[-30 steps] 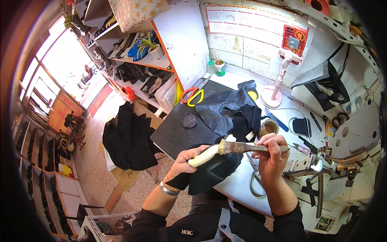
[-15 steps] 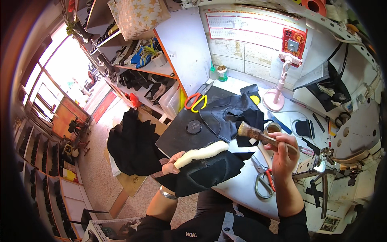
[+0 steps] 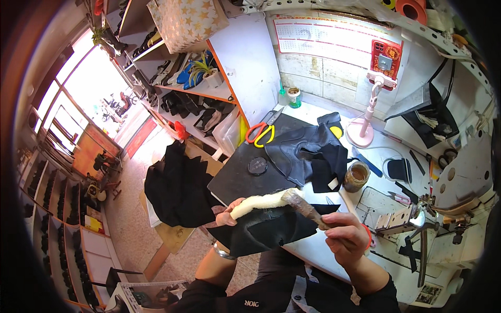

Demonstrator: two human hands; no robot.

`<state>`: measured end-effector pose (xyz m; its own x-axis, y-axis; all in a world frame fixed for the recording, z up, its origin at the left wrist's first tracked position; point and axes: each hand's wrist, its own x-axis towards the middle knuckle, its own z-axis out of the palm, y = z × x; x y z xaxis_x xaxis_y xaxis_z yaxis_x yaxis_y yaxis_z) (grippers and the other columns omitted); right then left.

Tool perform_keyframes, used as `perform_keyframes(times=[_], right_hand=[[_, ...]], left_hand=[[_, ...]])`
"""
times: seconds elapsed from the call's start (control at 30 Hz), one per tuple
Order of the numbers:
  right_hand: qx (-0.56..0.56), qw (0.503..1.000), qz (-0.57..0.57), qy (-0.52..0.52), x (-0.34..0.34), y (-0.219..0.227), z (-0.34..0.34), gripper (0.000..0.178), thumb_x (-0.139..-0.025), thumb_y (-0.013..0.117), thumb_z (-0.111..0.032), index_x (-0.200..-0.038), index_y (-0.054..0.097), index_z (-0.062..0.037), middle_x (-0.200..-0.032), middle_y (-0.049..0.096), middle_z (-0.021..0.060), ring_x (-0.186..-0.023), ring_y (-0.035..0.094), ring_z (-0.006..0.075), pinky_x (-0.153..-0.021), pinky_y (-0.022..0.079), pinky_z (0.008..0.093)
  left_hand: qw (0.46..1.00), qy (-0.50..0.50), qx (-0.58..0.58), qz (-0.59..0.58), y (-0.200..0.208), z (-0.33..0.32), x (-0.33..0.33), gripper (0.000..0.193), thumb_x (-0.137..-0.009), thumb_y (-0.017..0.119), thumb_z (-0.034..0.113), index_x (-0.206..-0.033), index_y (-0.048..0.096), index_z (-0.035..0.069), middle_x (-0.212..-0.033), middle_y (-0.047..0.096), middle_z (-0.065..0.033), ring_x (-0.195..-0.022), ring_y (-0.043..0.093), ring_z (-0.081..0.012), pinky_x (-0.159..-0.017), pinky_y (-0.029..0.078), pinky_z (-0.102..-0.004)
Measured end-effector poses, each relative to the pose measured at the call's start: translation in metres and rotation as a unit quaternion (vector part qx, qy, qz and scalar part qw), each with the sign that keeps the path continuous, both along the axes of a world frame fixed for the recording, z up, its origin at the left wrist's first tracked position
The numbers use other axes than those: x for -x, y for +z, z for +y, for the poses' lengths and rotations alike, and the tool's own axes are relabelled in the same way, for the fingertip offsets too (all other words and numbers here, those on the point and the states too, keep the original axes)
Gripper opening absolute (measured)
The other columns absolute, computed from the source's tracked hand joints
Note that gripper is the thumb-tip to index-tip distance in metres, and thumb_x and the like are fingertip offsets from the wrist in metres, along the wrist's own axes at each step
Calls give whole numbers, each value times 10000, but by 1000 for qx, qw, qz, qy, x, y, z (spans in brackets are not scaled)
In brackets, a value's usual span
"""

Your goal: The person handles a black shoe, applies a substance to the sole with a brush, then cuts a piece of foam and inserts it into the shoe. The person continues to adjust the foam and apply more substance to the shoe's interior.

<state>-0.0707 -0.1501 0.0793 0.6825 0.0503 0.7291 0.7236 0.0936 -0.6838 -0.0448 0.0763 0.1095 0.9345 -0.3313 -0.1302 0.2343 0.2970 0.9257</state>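
My left hand [image 3: 227, 215], closed, pinches the left end of a thick cream padding strip [image 3: 255, 205] and a black fabric piece [image 3: 261, 235] beneath it. The strip runs along the fabric's upper edge. A worn glue brush [image 3: 308, 209] sits in the closed fingers of my right hand [image 3: 346, 237]; its bristle end touches the strip near the right end. Behind my right hand stands an open glass jar [image 3: 356, 177] with brown liquid. My right hand mostly hides a pair of scissors on the table.
A black board [image 3: 235, 169] carries a round dark lid [image 3: 257, 166], red-and-yellow-handled scissors [image 3: 261, 134] and black leather pieces [image 3: 284, 148]. A phone [image 3: 385, 57] stands on a pink holder [image 3: 360, 133]. Dark cloth [image 3: 177, 185] lies at left, a sewing machine [image 3: 459, 208] at right.
My right hand has brought the brush down and left from above the table onto the strip's right part. The jar has come into full view; the left hand keeps its hold.
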Motion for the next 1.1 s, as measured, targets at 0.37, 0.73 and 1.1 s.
perform_keyframes(times=[0.37,0.73,1.1], right_hand=[[89,983,25,-157,-5,-6,-13,203,-725,653,105,-892,629,-7,-1052,648,189,-920,646,283,-797,513,326],[142,981,-133,-22,13,37,21,236,-702,729,24,-920,650,-24,-1053,639,157,-809,674,266,-682,569,320],[159,978,-126,-43,16,38,19,200,-739,700,-8,-932,653,-30,-1069,630,165,-842,670,261,-708,569,327]], left_hand=[[957,-21,289,0,-34,27,-11,723,-598,599,217,-1245,489,-87,-1244,553,-260,-1171,568,-325,-1043,434,-433],[981,13,170,-88,-31,6,-1,305,-656,586,48,-960,574,24,-964,572,-3,-827,523,-114,-777,396,-216],[985,13,162,-61,-41,14,-5,352,-679,610,43,-1027,556,32,-966,576,15,-915,505,-71,-834,377,-200]])
